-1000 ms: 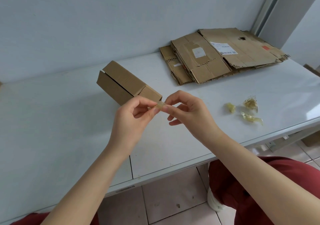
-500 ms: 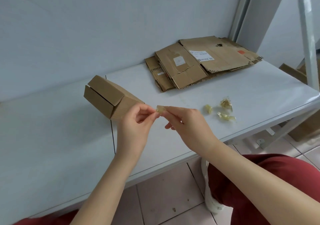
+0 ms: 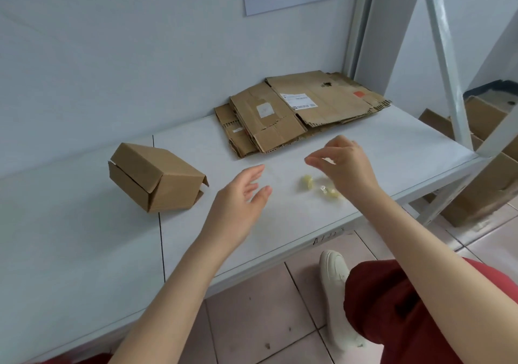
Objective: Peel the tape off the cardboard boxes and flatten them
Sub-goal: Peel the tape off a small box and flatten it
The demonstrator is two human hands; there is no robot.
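- Left grip [image 3: 246, 192]: fingers spread, empty; box [image 3: 157, 178] lies apart to its left.
- Right grip [image 3: 344, 164]: fingers curled over 2 tape wads [image 3: 307, 182]; any hold unclear.
- Flattened boxes [image 3: 297, 111]: table [image 3: 84, 237] rear.

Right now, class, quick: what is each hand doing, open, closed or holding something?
Left hand: open, fingers straight, holding nothing.
Right hand: fingers curled downward; cannot tell whether they pinch anything.
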